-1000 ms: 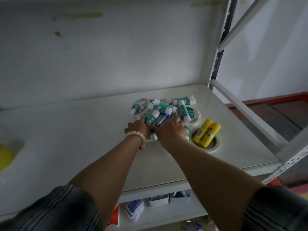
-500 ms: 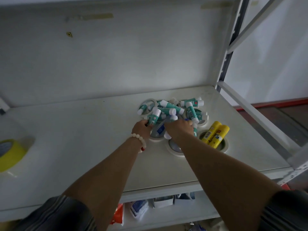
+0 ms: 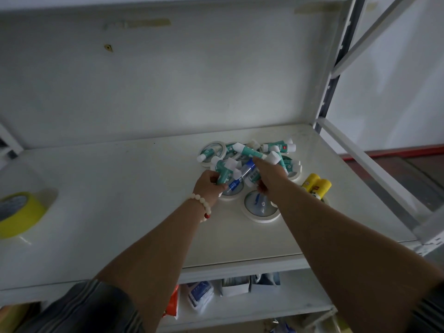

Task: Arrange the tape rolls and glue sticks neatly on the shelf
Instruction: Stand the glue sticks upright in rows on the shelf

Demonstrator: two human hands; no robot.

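Note:
A heap of teal glue sticks (image 3: 249,152) with white caps lies over several flat white tape rolls (image 3: 260,211) at the right of the white shelf (image 3: 120,200). My left hand (image 3: 209,188) is closed around a few teal glue sticks (image 3: 223,171), lifted slightly. My right hand (image 3: 270,177) grips more sticks from the heap, among them a blue and white one (image 3: 242,175). Two yellow glue sticks (image 3: 316,186) lie on a tape roll to the right. A big yellow tape roll (image 3: 19,212) stands at the left edge.
The shelf's white metal post (image 3: 336,68) and diagonal brace (image 3: 374,169) rise on the right. A lower shelf (image 3: 240,306) holds small boxes and packets. The grey wall (image 3: 168,80) closes the back.
Both hands have closed on glue sticks and raised them a little off the heap. The view has shifted left, bringing the yellow tape roll further into sight.

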